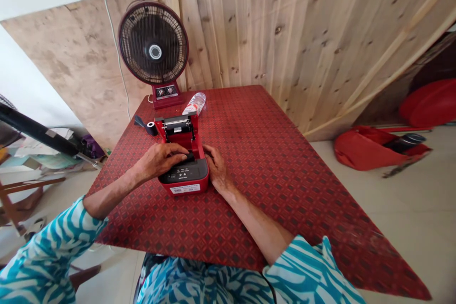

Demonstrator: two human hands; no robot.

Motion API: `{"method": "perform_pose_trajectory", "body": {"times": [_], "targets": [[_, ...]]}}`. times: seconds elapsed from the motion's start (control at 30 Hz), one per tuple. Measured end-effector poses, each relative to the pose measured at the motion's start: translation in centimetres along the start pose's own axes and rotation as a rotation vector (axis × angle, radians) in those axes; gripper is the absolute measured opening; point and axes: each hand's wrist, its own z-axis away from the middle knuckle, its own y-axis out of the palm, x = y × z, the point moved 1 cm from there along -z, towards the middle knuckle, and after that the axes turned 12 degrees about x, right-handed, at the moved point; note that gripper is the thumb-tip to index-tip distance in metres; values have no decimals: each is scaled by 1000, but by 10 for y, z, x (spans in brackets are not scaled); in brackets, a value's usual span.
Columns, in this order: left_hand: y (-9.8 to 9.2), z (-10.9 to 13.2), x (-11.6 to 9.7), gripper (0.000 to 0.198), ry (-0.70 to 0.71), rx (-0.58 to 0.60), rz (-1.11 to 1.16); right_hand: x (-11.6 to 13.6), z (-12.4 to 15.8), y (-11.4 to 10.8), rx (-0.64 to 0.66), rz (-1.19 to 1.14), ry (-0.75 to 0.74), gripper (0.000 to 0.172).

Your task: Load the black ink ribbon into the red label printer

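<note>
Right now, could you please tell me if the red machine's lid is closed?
No, the lid stands raised at the back of the red machine.

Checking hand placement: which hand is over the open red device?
The left hand, its fingers at the opening of the red device; the right hand instead lies along its outer right side.
</note>
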Motion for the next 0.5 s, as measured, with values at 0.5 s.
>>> {"method": "perform_pose_trajectory", "body": {"times": [0.5], "targets": [[0, 30, -23, 24, 199, -139, -429, -2, 0, 0, -11, 9, -19, 29]]}}
